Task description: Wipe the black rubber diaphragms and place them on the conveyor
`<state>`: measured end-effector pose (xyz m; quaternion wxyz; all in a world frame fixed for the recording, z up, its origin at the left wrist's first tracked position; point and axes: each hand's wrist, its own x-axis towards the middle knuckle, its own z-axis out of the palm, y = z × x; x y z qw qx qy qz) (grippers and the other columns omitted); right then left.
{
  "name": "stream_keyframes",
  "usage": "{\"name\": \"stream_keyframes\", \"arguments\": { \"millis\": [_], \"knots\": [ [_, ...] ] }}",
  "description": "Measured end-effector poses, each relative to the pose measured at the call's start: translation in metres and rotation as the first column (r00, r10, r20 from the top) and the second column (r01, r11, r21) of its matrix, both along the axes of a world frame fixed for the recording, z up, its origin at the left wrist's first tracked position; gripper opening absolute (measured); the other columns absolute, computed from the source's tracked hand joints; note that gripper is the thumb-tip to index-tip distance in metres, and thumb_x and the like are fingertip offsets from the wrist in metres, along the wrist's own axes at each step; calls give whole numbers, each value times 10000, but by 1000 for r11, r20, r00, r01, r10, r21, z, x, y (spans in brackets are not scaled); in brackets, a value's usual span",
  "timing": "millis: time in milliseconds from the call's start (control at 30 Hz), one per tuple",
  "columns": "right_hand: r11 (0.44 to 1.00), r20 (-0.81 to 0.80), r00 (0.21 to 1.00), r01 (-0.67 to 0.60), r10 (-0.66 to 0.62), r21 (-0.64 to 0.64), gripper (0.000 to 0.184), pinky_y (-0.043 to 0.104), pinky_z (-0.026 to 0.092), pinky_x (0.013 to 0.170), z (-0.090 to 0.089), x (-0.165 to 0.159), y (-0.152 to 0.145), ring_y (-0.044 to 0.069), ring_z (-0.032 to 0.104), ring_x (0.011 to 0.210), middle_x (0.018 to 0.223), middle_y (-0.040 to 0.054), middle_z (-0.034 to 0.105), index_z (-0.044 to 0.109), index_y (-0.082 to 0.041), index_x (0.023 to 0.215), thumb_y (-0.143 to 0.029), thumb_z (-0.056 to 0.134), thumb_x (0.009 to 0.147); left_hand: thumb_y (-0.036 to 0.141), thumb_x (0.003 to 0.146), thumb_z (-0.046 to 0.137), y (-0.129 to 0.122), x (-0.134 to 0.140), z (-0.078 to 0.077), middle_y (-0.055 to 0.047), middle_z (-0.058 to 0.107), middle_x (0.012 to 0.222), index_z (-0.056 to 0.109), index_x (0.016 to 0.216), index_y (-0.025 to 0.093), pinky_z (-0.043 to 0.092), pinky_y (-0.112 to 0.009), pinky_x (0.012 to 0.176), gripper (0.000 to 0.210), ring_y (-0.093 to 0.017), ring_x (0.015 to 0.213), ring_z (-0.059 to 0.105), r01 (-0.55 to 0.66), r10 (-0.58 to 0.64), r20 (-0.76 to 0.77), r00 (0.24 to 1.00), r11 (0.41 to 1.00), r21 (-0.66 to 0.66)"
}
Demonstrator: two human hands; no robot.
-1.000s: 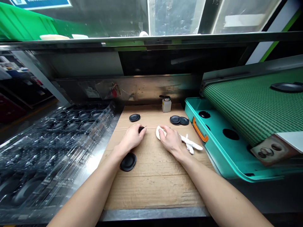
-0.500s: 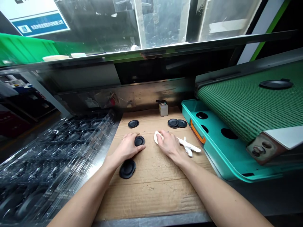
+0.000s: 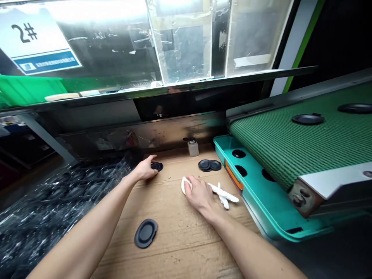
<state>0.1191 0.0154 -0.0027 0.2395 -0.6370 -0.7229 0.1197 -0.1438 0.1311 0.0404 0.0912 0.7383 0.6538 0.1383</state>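
On the left side of the cardboard sheet (image 3: 171,217), my left hand (image 3: 144,169) curls its thumb and fingers around black round plastic lids (image 3: 157,166); they appear to overlap, and the hand partly hides them. My right hand (image 3: 200,192) rests on the cardboard, closed on a white rounded pad (image 3: 186,186) that shows past the thumb. Crossed white strips (image 3: 225,194) lie beside that hand; whether they join the pad I cannot tell. A single black lid (image 3: 145,233) lies nearer me. Two overlapping black lids (image 3: 205,165) sit beyond my right hand.
A small bottle (image 3: 193,148) stands at the back. On the right, a teal bin (image 3: 270,217) holds several black lids under a green conveyor belt (image 3: 276,128) carrying lids. Clear plastic trays (image 3: 72,201) fill the left. A metal shelf with a green crate (image 3: 31,91) runs above.
My left hand has moved away from me and left with its black lid, to the lid lying at the back left. My right hand keeps the white pad. The view has tilted up; belt lids have advanced.
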Motion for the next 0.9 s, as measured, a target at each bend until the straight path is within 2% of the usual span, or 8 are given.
{"name": "stream_keyframes", "arguments": {
  "millis": [133, 233, 367, 500, 600, 700, 800, 900],
  "knots": [
    [1000, 15, 1000, -3, 3, -1, 332, 329, 413, 669, 3, -1, -2, 247, 658, 764, 839, 68, 705, 603, -268, 1064, -424, 332, 956, 415, 688, 679, 2, 21, 11, -159, 467, 1412, 412, 1411, 145, 329, -420, 1081, 816, -343, 1297, 428, 59, -47, -77, 996, 986, 159],
    [1000, 12, 1000, -22, 21, 21, 316, 332, 425, 669, 5, -1, -3, 247, 663, 756, 833, 65, 706, 594, -257, 1028, -410, 327, 955, 477, 802, 577, 1, 72, 21, -133, 546, 1330, 522, 1318, 155, 336, -409, 1073, 611, -309, 1240, 481, 197, -195, -35, 980, 942, 270],
    [1000, 2, 1000, -22, 22, 15, 296, 352, 446, 675, 5, -1, -2, 267, 672, 762, 848, 82, 710, 593, -237, 1001, -375, 336, 947, 489, 776, 636, 3, 160, 17, -119, 575, 1319, 569, 1293, 192, 340, -391, 1067, 600, -299, 1227, 499, 515, -531, 69, 844, 840, 169],
    [1000, -16, 1000, -14, 15, 14, 307, 370, 461, 679, 4, -1, -1, 281, 675, 761, 840, 96, 709, 597, -237, 1059, -377, 350, 944, 390, 589, 813, 12, 210, 4, -162, 605, 1271, 511, 1366, 203, 389, -456, 1007, 854, -376, 1208, 511, 512, -510, 226, 830, 857, 56],
    [1000, -30, 999, -16, 16, 24, 298, 373, 467, 685, 4, 0, -1, 279, 675, 759, 834, 96, 709, 609, -232, 1039, -362, 362, 937, 348, 628, 794, 10, 207, 7, -143, 653, 1177, 499, 1364, 209, 449, -419, 938, 805, -322, 1064, 613, 490, -484, 289, 826, 870, 56],
    [999, -68, 997, -21, 24, 34, 291, 373, 470, 690, 2, 2, 0, 275, 675, 749, 820, 88, 710, 625, -234, 1008, -353, 371, 932, 341, 643, 800, -8, 176, 19, -106, 603, 1252, 517, 1313, 237, 468, -363, 919, 735, -253, 1040, 622, 351, -364, 542, 757, 927, 133],
    [998, -226, 974, 0, 13, 56, 303, 361, 474, 723, 1, 6, 3, 265, 677, 799, 864, 75, 719, 634, -255, 1049, -382, 381, 941, 319, 629, 830, -43, 133, 24, -97, 615, 1189, 575, 1177, 196, 501, -277, 773, 617, -177, 902, 642, 146, -95, 854, 512, 989, 23],
    [991, -523, 852, 76, -7, 109, 349, 329, 477, 796, 5, 5, 4, 241, 656, 944, 1021, 73, 708, 584, -254, 1195, -423, 404, 947, 224, 617, 851, -82, 97, 13, -72, 662, 1040, 584, 1118, 162, 481, -204, 711, 572, -112, 805, 631, 67, 150, 961, 231, 983, -169]
  ]
}}
